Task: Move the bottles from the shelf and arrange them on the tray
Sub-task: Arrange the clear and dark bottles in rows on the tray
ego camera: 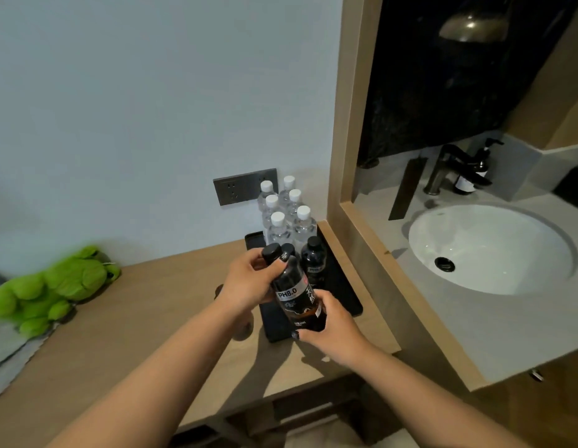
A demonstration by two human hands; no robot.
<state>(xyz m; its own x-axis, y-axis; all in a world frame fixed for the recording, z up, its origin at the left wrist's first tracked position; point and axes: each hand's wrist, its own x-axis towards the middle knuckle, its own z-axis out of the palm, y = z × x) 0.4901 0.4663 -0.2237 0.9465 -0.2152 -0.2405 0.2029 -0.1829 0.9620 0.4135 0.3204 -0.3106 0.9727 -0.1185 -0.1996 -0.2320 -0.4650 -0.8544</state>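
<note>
we hold a dark plastic bottle with a black cap and a "ph8.0" label (pixel 294 291) in both hands above the flat black rectangular tray (pixel 349 295), which lies on the pale wooden bench (pixel 126 318) at its right edge, against the wooden frame. the bottle is tilted, cap leaning toward the far left, base toward us. our left hand (pixel 248 282) has its grip wrapped round the bottle's neck and shoulder, fingers curled over the top just under the cap. our right hand (pixel 332 331) closes its grip round the bottle's base from below and from the right, thumb across the lower label. whether the base touches the tray we cannot tell, as the hands cover it.

on the far part of the tray six clear plastic water bottles with white caps (pixel 289 218) stand upright in two rows, close together, toward the far right corner of the bench by the wall. just in front of them a second dark bottle with a black cap (pixel 313 263) stands upright on the tray, just beside the one we hold. another black cap shows partly behind our left fingers.

a grey wall socket plate (pixel 239 187) sits on the wall behind the clear bottles. a bright green plush toy (pixel 51 289) lies at the left edge of the bench. beyond the frame on the right is a white round sink (pixel 491 247) with a dark tap (pixel 442 169).
</note>
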